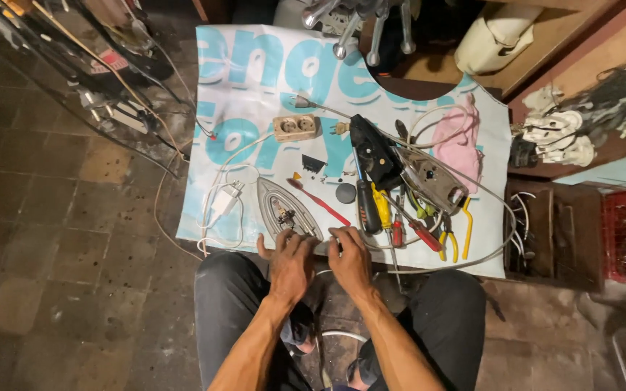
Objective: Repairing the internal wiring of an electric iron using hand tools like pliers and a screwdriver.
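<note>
I sit on the floor with both hands at the near edge of a printed white and blue banner sheet (255,94). My left hand (291,261) rests with fingers spread beside the rear of a bare metal iron soleplate (284,210). My right hand (349,261) is next to it, fingers curled around a small part I cannot make out. A red toothbrush (320,203) lies just beyond my hands. The iron's black upper body (374,152) and another iron part (432,181) lie further right.
Screwdrivers (367,206), pliers with yellow handles (447,242) and red handles (422,232) lie right of my hands. A beige double socket (295,128), a white charger (224,199), a pink cloth (458,145) and white cord (487,217) are on the sheet. A dark crate (545,232) stands at the right.
</note>
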